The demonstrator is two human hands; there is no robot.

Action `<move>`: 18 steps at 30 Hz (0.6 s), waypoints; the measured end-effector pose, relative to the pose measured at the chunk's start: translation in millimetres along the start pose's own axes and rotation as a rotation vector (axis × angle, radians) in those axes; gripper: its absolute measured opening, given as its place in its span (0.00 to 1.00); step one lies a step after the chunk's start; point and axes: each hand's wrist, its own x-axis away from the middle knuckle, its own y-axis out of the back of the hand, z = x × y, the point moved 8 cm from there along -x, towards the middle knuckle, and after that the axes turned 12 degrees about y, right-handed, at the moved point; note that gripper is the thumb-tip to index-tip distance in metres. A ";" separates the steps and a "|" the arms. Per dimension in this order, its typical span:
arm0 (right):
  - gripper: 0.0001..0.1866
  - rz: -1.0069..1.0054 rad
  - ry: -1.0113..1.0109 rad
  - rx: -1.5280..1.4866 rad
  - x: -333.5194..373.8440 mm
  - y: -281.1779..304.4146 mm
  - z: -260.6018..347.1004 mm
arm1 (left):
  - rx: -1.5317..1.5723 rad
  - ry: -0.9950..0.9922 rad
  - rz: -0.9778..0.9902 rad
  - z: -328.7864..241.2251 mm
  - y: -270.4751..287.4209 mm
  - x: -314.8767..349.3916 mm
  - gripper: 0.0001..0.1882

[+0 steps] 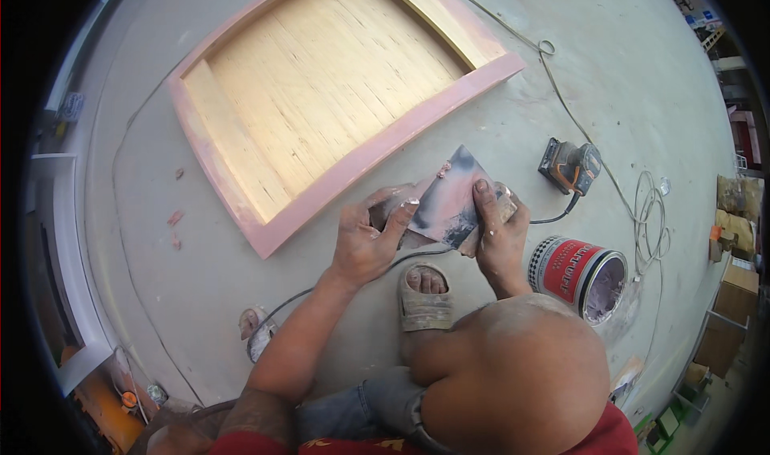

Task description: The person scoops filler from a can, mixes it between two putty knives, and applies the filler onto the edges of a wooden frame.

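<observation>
In front of my knees, both hands hold a flat, squarish plate [455, 200] smeared with pink paste and dark streaks. A small pinkish lump sits near its upper left edge. My left hand [359, 242] is closed at the plate's left side, its thumb on the near face and its fingers mostly hidden behind; a second pinkish flat piece shows there. My right hand [501, 242] grips the right edge, thumb on the face. Beyond my hands lies a large wooden panel [337, 78] with a raised, pink-coated frame.
To the right are an orbital sander [571, 166] with its cable and an open red-labelled can [565, 274] with pinkish paste inside. Thin cords [648, 222] loop over the grey floor. Pinkish scraps [176, 217] lie left of the panel. Cardboard boxes [726, 310] line the right edge.
</observation>
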 end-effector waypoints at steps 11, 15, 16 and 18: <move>0.07 0.059 0.291 0.073 -36.4 22.6 8.4 | 0.192 0.294 -0.033 26.5 18.3 -16.0 0.13; 0.11 0.320 0.010 0.128 7.3 -10.8 -16.2 | 0.291 0.106 -0.471 17.9 22.4 -12.7 0.15; 0.10 0.429 0.056 0.203 14.8 -17.4 -17.7 | 0.287 0.105 -0.482 17.9 28.7 -13.9 0.15; 0.10 0.628 0.120 0.452 23.5 -22.7 -13.0 | 0.376 0.278 -0.464 29.8 38.7 -17.1 0.17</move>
